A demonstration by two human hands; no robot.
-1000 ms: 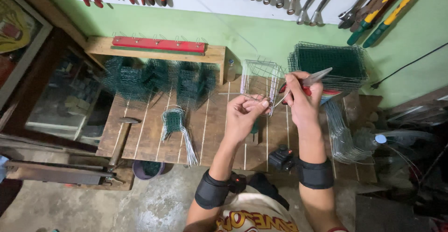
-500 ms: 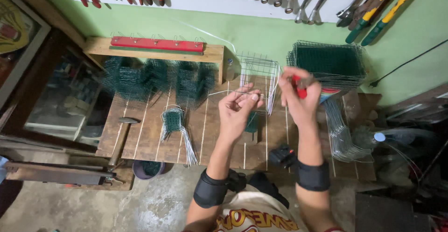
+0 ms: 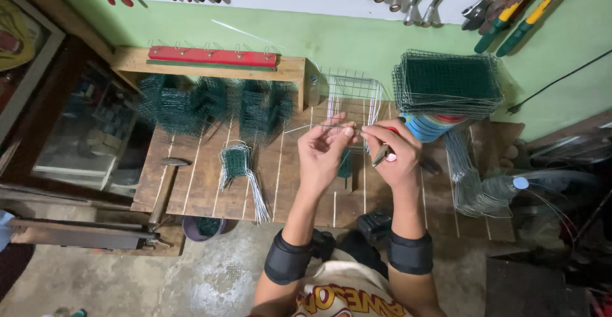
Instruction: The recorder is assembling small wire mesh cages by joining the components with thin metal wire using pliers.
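Note:
My left hand pinches a thin silver wire that runs left to right over the wooden workbench. My right hand grips pliers with red handles, its fingertips meeting the left hand's at the wire. Just behind both hands stands a silvery wire-grid piece. A small dark green mesh piece shows between my forearms. Black bands wrap both forearms.
Folded green mesh pieces crowd the bench's back left. A stack of green mesh sheets sits on a round tin at the right. A mesh-and-wire bundle and a hammer lie left; loose wire frames lie right. Tools hang above.
My right hand came down and to the left, turning the pliers from pointing up-right to tucked under the palm. Both hands now meet at the wire, lower over the bench.

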